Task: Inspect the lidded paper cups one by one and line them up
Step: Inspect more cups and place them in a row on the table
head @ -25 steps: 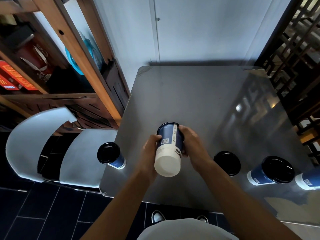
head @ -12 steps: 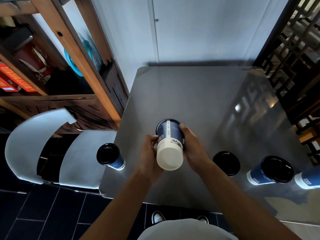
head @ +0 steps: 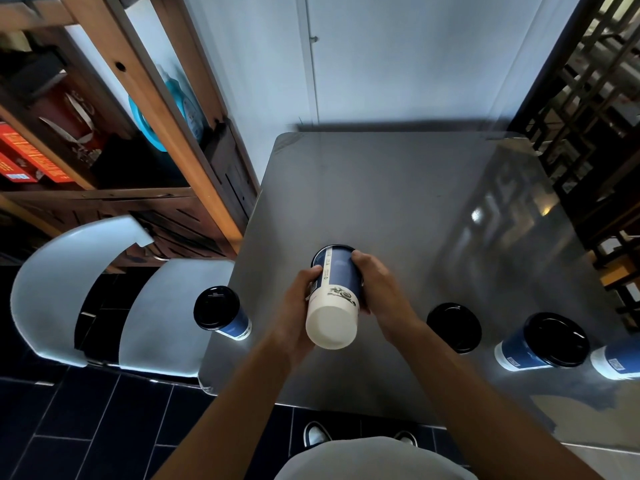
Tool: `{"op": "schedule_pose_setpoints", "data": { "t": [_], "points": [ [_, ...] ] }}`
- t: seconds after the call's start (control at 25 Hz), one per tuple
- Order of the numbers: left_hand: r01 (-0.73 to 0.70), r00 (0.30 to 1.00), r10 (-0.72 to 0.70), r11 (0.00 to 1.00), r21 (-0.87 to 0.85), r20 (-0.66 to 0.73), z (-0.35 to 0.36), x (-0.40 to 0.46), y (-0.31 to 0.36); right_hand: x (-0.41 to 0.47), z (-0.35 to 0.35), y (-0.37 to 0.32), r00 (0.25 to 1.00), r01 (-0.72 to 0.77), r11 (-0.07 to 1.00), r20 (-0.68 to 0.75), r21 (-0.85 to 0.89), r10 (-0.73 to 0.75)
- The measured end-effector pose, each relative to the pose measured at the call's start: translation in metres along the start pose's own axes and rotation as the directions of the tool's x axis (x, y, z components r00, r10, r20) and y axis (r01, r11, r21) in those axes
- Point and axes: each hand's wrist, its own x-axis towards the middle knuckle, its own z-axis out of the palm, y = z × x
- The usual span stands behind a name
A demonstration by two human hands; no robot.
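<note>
At frame centre, the left hand (head: 296, 306) and right hand (head: 379, 289) both grip the tipped cup (head: 334, 296) above the counter (head: 398, 202), its white bottom facing the camera, probably for inspection.

Print on held cup (head: 337, 282) illegible.

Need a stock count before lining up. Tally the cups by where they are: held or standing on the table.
Held in both hands (left hand, right hand), tipped with its white base toward the camera: 1 cup
Standing on the table: 4 cups, the last cut off by the frame edge
Total: 5
</note>
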Motion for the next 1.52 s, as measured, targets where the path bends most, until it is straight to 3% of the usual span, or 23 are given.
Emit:
{"op": "schedule_pose_setpoints", "data": {
  "t": [0.2,0.36,0.44,0.56,0.72,0.88,1.08,1.24,1.36,1.52],
  "points": [
    [0.015,1.0,-0.015,1.0,0.025,0.005,-0.004,0.001,-0.001,-0.001,-0.001,0.0,0.999,0.002,1.0,0.046,-0.011,-0.002],
    [-0.129,0.98,0.161,0.962,0.24,-0.118,-0.034,0.015,-0.014,-0.004,-0.02,0.017,0.976,-0.08,0.997,0.204,-0.01,0.081],
    [-0.183,0.97,0.226,0.925,0.333,-0.095,-0.053,0.018,-0.022,-0.006,-0.033,0.024,0.947,-0.073,0.989,0.302,-0.126,0.108],
    [-0.219,0.963,0.269,0.83,0.514,-0.024,-0.074,0.021,-0.034,-0.002,-0.041,0.035,0.953,0.008,0.941,0.288,-0.339,0.096],
    [-0.2,0.948,0.319,0.596,0.777,0.0,-0.089,0.031,-0.059,0.0,-0.036,0.048,0.965,0.055,0.909,0.254,-0.413,0.057],
    [-0.154,0.916,0.39,0.559,0.815,-0.094,-0.1,0.047,-0.079,0.012,-0.019,0.07,0.974,0.143,0.783,0.228,-0.606,-0.002],
    [-0.143,0.868,0.49,0.392,0.909,-0.075,-0.116,0.053,-0.081,0.03,0.006,0.087,0.953,0.24,0.672,0.302,-0.7,-0.025],
    [-0.077,0.898,0.426,0.404,0.911,-0.113,-0.14,0.062,-0.085,0.034,0.015,0.11,0.946,0.276,0.698,0.314,-0.661,-0.076],
    [-0.082,0.904,0.418,0.378,0.922,-0.091,-0.152,0.068,-0.087,0.038,0.024,0.119,0.959,0.241,0.695,0.276,-0.678,-0.064],
    [-0.093,0.909,0.406,0.415,0.905,-0.092,-0.161,0.072,-0.09,0.043,0.03,0.129,0.968,0.212,0.678,0.247,-0.703,-0.047]
  ]
}}
